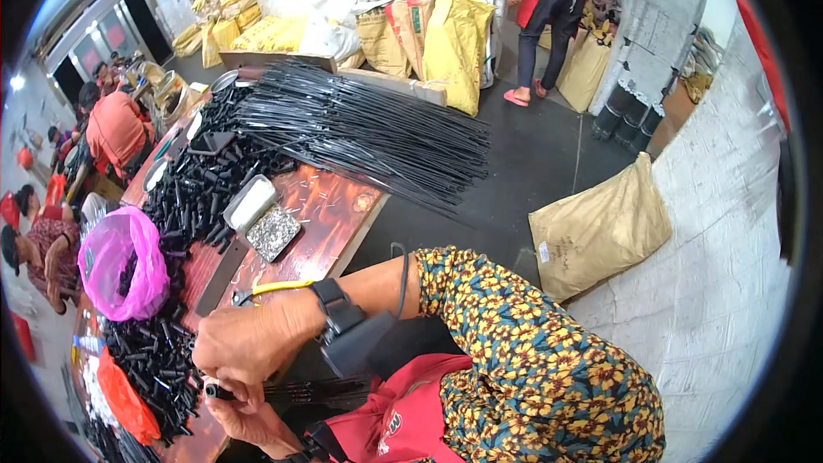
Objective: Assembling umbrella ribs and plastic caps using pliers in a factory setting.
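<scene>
Both hands, right hand [249,343] & left hand [249,420], clamped on small black tube [213,391].

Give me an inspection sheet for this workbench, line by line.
Surface: reddish wooden bench, worn, largely covered.
Job's things: right hand and left hand pinch a small black tube with a bundle of thin black rods running from it.
Clutter: heaps of small black tubes, long black rods, open tin of small metal bits, pink plastic bag, orange bag.
Hands: both closed around the tube; right wrist carries a black strapped device.
Cables: one black cable at the wrist device.
Surroundings: yellow sacks, other people at work, white wall.
</scene>
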`<move>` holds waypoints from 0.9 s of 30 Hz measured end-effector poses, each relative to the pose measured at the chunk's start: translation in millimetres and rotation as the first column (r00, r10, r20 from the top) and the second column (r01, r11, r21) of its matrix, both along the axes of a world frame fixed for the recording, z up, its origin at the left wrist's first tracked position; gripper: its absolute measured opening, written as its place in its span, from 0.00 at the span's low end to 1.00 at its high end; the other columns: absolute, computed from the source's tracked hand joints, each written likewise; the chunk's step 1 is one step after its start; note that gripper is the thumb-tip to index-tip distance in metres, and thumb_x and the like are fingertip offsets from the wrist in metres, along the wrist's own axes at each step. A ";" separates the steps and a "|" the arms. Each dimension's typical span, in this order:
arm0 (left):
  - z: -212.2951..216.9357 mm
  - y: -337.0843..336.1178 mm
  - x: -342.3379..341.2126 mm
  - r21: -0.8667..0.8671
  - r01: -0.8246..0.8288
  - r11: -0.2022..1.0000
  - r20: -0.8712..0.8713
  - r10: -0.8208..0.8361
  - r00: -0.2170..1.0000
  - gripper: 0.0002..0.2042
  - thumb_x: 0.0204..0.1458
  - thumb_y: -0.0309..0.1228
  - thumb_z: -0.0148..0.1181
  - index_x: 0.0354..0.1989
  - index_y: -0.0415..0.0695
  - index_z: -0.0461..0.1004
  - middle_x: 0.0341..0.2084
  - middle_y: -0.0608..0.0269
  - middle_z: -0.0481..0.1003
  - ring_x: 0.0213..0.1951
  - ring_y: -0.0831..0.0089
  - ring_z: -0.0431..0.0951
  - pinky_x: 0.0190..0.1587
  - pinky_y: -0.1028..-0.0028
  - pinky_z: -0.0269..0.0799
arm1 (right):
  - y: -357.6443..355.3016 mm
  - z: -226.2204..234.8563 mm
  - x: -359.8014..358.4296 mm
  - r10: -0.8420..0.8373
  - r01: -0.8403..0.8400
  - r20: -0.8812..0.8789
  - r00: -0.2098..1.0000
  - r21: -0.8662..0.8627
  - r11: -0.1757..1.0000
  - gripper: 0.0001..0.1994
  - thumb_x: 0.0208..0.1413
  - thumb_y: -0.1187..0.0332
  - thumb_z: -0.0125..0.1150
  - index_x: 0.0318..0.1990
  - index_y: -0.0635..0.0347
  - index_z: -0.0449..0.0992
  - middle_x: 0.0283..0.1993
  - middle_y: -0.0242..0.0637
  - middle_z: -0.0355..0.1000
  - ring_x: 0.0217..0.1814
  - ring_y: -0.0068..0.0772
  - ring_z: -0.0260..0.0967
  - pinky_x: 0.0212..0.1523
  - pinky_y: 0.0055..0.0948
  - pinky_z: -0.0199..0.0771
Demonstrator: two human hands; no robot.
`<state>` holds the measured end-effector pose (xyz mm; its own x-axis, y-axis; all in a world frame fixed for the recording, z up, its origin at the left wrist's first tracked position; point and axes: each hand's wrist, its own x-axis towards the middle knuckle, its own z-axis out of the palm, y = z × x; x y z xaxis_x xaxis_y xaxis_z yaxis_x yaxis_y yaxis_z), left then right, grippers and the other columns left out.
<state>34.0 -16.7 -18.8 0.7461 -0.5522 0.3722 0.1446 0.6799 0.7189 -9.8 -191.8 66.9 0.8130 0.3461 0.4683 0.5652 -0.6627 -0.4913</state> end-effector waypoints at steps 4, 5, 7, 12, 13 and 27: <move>2.7 6.6 -1.9 -0.027 -0.035 0.999 0.020 0.035 0.999 0.19 0.60 0.46 0.48 0.36 0.39 0.67 0.19 0.63 0.62 0.15 0.78 0.58 0.17 0.82 0.49 | -34.9 -39.2 8.7 0.043 -0.040 -0.011 0.999 0.167 0.985 0.17 0.33 0.58 0.67 0.24 0.65 0.76 0.22 0.51 0.70 0.30 0.49 0.71 0.32 0.42 0.68; 9.4 8.0 -12.7 -0.039 -0.071 0.997 -0.062 0.069 0.996 0.19 0.62 0.45 0.45 0.34 0.38 0.64 0.20 0.65 0.58 0.18 0.78 0.56 0.19 0.82 0.52 | -42.1 -55.9 3.9 -0.174 0.172 -0.014 0.985 -0.079 0.982 0.17 0.34 0.58 0.68 0.26 0.64 0.76 0.23 0.49 0.69 0.31 0.49 0.69 0.32 0.41 0.68; 5.4 17.3 -18.2 -0.003 -0.146 0.989 -0.076 0.146 0.986 0.19 0.62 0.45 0.44 0.35 0.38 0.65 0.20 0.65 0.58 0.19 0.78 0.56 0.19 0.82 0.52 | -49.2 -91.7 8.2 -0.367 0.361 0.041 0.929 -0.311 0.879 0.18 0.34 0.57 0.68 0.28 0.63 0.77 0.24 0.47 0.69 0.31 0.48 0.67 0.31 0.40 0.67; 11.8 37.0 -25.7 0.155 -0.121 0.980 0.045 0.116 0.992 0.20 0.55 0.48 0.55 0.30 0.40 0.69 0.17 0.66 0.60 0.20 0.74 0.62 0.25 0.75 0.59 | -48.5 -134.8 18.2 -0.592 0.608 0.145 0.793 -0.246 0.755 0.17 0.25 0.57 0.69 0.19 0.62 0.75 0.22 0.38 0.69 0.29 0.38 0.65 0.38 0.36 0.56; 13.4 44.7 -26.3 0.202 -0.094 0.975 0.068 0.082 0.994 0.22 0.54 0.50 0.55 0.31 0.38 0.70 0.20 0.65 0.63 0.24 0.73 0.64 0.28 0.75 0.60 | -50.1 -130.9 17.6 -0.583 0.592 0.120 0.804 -0.260 0.763 0.16 0.24 0.59 0.68 0.19 0.63 0.75 0.21 0.41 0.70 0.28 0.42 0.69 0.35 0.39 0.63; -10.4 64.7 -7.5 0.300 -0.039 0.953 0.075 0.017 0.997 0.22 0.58 0.50 0.49 0.36 0.39 0.69 0.29 0.51 0.72 0.31 0.65 0.73 0.37 0.69 0.69 | -33.6 -83.1 -23.0 0.577 0.212 -0.448 0.683 0.878 0.429 0.13 0.51 0.64 0.58 0.37 0.68 0.71 0.26 0.42 0.73 0.22 0.31 0.74 0.23 0.27 0.74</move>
